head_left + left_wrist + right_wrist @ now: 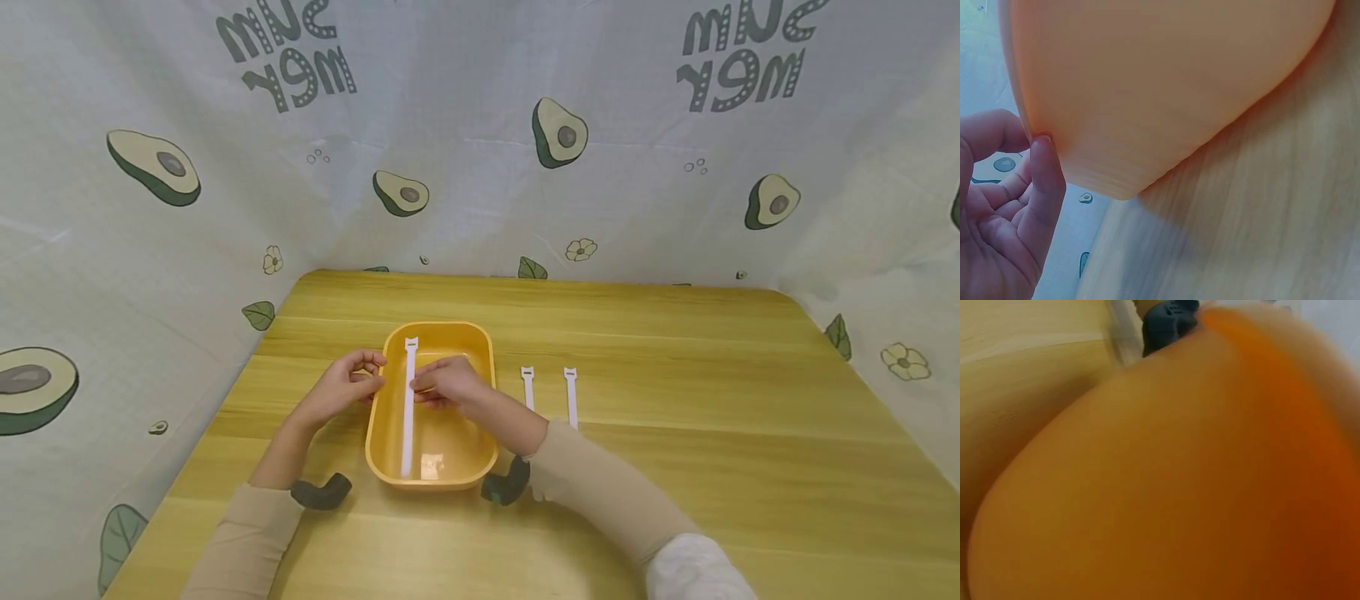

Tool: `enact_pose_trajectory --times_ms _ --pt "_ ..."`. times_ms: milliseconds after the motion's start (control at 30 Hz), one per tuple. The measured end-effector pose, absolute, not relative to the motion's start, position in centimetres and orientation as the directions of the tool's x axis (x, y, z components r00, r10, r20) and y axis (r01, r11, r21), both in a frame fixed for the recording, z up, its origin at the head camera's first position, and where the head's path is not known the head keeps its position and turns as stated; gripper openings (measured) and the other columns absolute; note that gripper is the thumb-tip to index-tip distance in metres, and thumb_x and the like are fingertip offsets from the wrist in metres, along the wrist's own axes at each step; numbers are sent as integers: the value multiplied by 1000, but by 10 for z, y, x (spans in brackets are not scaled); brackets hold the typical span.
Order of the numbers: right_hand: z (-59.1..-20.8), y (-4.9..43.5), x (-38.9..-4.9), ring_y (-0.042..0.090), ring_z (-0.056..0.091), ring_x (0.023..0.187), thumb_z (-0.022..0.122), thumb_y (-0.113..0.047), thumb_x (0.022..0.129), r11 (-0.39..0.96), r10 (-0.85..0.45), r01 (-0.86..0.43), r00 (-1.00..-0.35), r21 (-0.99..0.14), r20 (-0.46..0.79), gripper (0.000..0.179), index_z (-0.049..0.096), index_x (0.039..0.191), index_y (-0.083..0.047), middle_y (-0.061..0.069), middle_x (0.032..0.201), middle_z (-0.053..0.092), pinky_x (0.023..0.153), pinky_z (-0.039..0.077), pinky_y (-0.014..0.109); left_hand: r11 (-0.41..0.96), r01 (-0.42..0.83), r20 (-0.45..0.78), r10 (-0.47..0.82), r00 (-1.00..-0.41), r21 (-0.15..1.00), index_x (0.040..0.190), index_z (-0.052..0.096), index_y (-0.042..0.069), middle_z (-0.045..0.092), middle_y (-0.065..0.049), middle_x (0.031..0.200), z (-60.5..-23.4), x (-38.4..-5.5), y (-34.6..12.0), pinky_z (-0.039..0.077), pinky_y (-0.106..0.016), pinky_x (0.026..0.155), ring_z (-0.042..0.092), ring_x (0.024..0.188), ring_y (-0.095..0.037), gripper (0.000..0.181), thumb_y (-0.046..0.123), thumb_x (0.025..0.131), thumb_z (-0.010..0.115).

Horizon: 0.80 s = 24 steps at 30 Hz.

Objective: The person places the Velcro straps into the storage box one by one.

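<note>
A yellow rectangular plastic basin with rounded corners stands on the table. My left hand pinches its left rim between thumb and index finger; the left wrist view shows the thumb against the basin's outer wall. Over the inside of the basin, my right hand pinches a white strap-like cable tie with a slotted head at its far end. The strap lies lengthwise near the basin's left side. Basin wall fills most of the right wrist view and hides the right fingers.
Two more white cable ties, one beside the right forearm and another farther right, lie on the wooden table, their near ends hidden by the arm. An avocado-print curtain hangs behind. Dark wrist mounts sit on both forearms.
</note>
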State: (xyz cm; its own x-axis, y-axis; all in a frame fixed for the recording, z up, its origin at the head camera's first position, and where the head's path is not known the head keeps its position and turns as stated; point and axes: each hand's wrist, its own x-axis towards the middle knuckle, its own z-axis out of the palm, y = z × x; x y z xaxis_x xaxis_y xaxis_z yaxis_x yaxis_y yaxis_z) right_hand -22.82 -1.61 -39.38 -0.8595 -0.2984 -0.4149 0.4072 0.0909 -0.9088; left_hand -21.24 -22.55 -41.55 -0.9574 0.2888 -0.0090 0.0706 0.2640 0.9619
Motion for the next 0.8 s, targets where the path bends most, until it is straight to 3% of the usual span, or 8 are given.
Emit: enact_pose_trajectory --times_ms 300,800 --pt "-403 -20 -233 10 61 52 67 5 86 119 -264 417 -862 -901 -433 9 65 94 7 7 66 65 49 50 20 273 63 -16 280 -960 960 123 46 -13 51 -15 102 -413 -213 -223 54 -30 66 59 75 -15 39 4 92 62" --pt "-414 -36 -228 10 59 47 71 5 82 299 -154 359 -896 -884 -416 5 66 85 3 8 60 64 40 42 16 276 62 -20 282 -959 959 124 46 -13 51 -15 103 -413 -212 -223 54 -30 66 58 74 -14 39 4 92 61"
